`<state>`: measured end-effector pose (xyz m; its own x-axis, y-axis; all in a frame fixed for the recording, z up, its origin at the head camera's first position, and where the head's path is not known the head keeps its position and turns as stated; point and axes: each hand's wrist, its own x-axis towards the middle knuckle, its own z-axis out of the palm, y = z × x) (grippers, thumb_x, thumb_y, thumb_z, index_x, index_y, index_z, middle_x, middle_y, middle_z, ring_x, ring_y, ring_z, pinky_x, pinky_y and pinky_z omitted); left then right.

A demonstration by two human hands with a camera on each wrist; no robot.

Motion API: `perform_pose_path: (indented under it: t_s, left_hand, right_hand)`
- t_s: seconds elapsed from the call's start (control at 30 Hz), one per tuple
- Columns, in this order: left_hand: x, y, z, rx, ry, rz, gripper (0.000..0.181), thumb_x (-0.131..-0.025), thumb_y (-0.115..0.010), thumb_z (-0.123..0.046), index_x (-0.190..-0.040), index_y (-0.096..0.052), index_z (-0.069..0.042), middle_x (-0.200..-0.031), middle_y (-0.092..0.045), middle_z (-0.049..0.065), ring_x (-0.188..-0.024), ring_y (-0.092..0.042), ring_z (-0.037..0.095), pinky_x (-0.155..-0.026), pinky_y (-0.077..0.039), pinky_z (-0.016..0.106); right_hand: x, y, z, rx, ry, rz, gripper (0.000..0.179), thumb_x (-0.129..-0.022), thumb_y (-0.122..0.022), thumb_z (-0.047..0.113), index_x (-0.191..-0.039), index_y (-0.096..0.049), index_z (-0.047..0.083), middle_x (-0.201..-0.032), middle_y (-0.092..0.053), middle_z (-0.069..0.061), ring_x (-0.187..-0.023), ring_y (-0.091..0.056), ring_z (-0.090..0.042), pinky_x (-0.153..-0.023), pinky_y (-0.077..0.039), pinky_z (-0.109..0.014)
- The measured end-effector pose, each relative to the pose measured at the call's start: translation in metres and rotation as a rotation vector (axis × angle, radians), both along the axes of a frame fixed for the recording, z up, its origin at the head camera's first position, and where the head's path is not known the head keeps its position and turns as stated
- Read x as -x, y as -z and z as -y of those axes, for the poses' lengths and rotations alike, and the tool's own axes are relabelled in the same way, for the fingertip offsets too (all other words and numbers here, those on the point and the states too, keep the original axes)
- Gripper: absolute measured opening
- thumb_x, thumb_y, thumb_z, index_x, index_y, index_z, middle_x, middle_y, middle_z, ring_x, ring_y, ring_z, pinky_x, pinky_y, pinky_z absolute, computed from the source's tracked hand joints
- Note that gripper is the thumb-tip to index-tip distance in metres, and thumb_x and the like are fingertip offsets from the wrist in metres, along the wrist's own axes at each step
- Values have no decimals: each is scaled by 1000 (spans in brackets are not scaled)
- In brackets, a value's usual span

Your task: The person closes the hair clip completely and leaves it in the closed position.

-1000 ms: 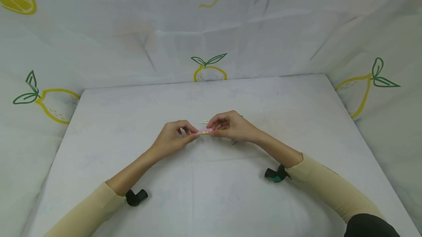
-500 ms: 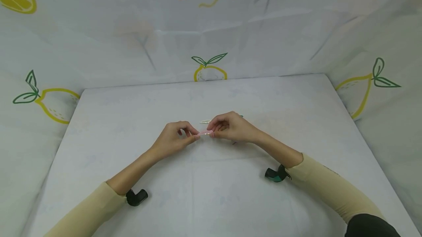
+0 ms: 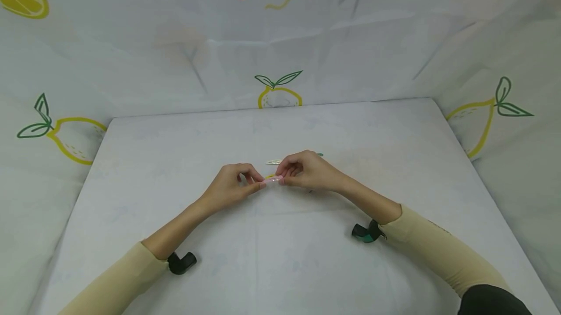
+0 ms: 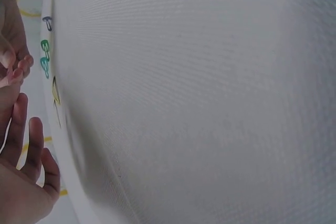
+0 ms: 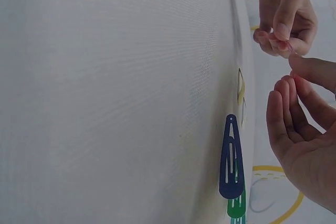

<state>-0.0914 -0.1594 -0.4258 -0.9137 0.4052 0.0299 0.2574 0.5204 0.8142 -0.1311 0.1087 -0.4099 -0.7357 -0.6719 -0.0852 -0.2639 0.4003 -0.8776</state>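
In the head view both hands meet over the middle of the white table (image 3: 175, 149). My left hand (image 3: 259, 183) pinches one end of a small pink hair clip (image 3: 273, 178) and my right hand (image 3: 282, 177) pinches the other end. The right wrist view shows the left hand (image 5: 283, 19) above my right hand (image 5: 294, 103), with the pink clip (image 5: 286, 45) barely visible between the fingertips. In the left wrist view my left hand (image 4: 23, 177) is at the lower left.
A pale clip (image 3: 272, 162) and a green clip (image 3: 320, 155) lie just behind the hands. A dark blue clip (image 5: 232, 161) lies over a green clip (image 5: 236, 209), near a yellow clip (image 5: 240, 85). Lemon-print cloth walls (image 3: 280, 37) enclose the table.
Both hands, still pinching the pink clip, have sunk slightly toward the table. Nothing else has moved.
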Motion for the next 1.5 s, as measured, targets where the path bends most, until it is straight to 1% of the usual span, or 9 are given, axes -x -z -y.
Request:
perform_pose_path:
  t_s: [0.2,0.37,0.5,0.7,0.9,1.1,1.2,1.37,1.5]
  left_hand:
    - [0,1,1,-5,1,23,4,-93,-86,-21,-93,-83,-18,-85,-78,-7,-83,-65,11,-80,-50,33]
    - [0,4,2,2,13,16,6,-93,-86,-19,-94,-83,-14,-86,-78,-5,-82,-64,10,-76,-49,28]
    - [-1,6,3,2,18,14,5,-93,-86,-18,-94,-82,-14,-84,-77,-4,-80,-63,10,-72,-48,24]
    - [-1,8,3,-1,25,29,4,-93,-86,-16,-93,-82,-14,-82,-75,-3,-75,-61,10,-67,-47,23]
    - [-1,11,3,23,37,44,5,-93,-86,-16,-95,-83,-13,-79,-71,-3,-74,-57,10,-67,-44,22]
    - [-1,11,1,47,46,58,4,-92,-86,-16,-93,-83,-15,-82,-73,-3,-74,-56,12,-67,-43,21]
    - [0,12,1,61,42,53,4,-92,-87,-17,-92,-83,-17,-81,-73,-4,-73,-56,11,-66,-43,21]
    - [0,12,-1,83,33,47,5,-92,-88,-18,-91,-82,-19,-77,-68,-5,-70,-53,10,-65,-42,21]
    - [0,12,-3,105,24,51,6,-91,-88,-20,-91,-82,-20,-73,-64,-5,-68,-51,9,-63,-39,21]
  right_hand:
    - [0,2,0,-18,-21,-29,10,-96,-83,12,-105,-79,10,-97,-78,-1,-86,-70,-13,-86,-61,-26]
    - [-1,2,1,-27,-36,-46,9,-95,-83,11,-104,-79,9,-96,-78,0,-85,-70,-11,-85,-62,-26]
    - [-2,2,3,-48,-38,-59,9,-94,-83,10,-102,-80,10,-93,-78,1,-84,-71,-10,-83,-62,-25]
    - [-3,4,4,-76,-49,-81,7,-94,-83,10,-100,-80,11,-91,-78,1,-82,-70,-8,-81,-61,-25]
    - [-3,5,5,-108,-62,-82,7,-95,-82,10,-101,-80,11,-92,-78,2,-82,-69,-7,-81,-60,-24]
    - [-5,6,5,-126,-56,-83,8,-94,-82,10,-102,-80,10,-92,-77,2,-82,-69,-7,-81,-59,-23]
    - [-5,7,5,-127,-56,-93,8,-94,-81,9,-102,-80,8,-92,-78,0,-82,-69,-7,-80,-59,-23]
    - [-5,9,5,-142,-47,-99,7,-95,-81,8,-101,-80,7,-91,-78,-1,-80,-68,-7,-78,-59,-22]
    - [-6,9,5,-157,-36,-92,5,-94,-81,8,-99,-80,8,-88,-77,0,-79,-67,-7,-77,-58,-21]
